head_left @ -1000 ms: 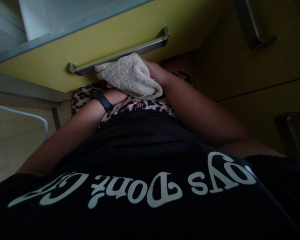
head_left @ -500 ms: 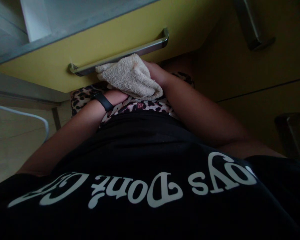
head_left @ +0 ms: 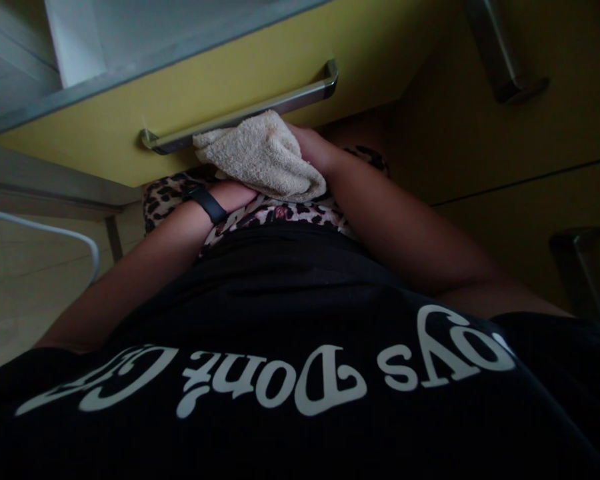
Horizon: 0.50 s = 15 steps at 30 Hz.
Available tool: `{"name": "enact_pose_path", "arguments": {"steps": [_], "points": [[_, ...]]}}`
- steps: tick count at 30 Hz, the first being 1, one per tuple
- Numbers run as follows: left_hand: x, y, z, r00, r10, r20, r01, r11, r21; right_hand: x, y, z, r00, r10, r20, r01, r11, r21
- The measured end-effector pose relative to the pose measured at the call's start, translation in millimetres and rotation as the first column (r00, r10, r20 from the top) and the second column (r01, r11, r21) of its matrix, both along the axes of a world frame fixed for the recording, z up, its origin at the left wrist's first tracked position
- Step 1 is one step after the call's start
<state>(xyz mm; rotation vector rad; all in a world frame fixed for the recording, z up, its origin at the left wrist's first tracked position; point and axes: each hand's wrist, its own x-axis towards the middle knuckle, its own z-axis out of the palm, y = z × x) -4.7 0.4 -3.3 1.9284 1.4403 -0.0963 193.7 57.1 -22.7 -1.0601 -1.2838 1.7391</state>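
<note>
A beige terry cloth [head_left: 265,153] hangs bunched over both hands in front of the pulled-out yellow drawer [head_left: 220,87]. My right hand [head_left: 307,143] reaches into the cloth from the right and appears to grip it; the fingers are covered. From the left, my left hand [head_left: 240,191] goes in under the cloth's lower edge, a black band [head_left: 207,203] on its wrist. Its fingers are hidden too. The cloth's upper edge overlaps the metal drawer handle [head_left: 250,112] in this view; I cannot tell whether they touch.
The drawer's interior [head_left: 180,30] shows at the top, with a white divider [head_left: 77,40] at its left. Yellow cabinet fronts with metal handles [head_left: 505,57] stand on the right. A pale cable [head_left: 70,231] curves over the tiled floor [head_left: 40,287] at left.
The view has shifted very slightly, so the drawer appears a little lower. The hands and cloth hold nearly the same pose.
</note>
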Motion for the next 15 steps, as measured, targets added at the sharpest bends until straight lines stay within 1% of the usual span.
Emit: {"name": "enact_pose_path", "arguments": {"steps": [4, 7, 10, 14, 15], "points": [[-5.3, 5.3, -11.0, 1.0, -0.013, 0.004, 0.013, 1.0, 0.011, 1.4, 0.5, -1.2, 0.999, 0.013, -0.031, -0.013, 1.0, 0.004], [-7.4, 6.8, -16.1, 1.0, 0.001, 0.007, -0.001, 1.0, 0.01, 2.0, -1.0, -0.5, 0.999, -0.007, -0.037, 0.007, 1.0, -0.011], [-5.7, 6.2, -13.5, 1.0, 0.003, 0.013, -0.003, 1.0, 0.028, 0.9, -2.5, 2.1, 0.999, -0.014, -0.051, 0.013, 1.0, -0.029], [-2.2, 5.8, -4.3, 0.999, -0.045, -0.017, 0.045, 0.999, -0.02, -1.4, 3.2, -0.7, 0.998, 0.061, -0.013, -0.06, 0.997, 0.039], [-2.0, 5.9, -3.0, 0.998, -0.052, -0.022, 0.051, 0.998, -0.033, -1.9, 5.2, -2.2, 0.998, 0.063, 0.002, -0.063, 0.997, 0.054]]}}
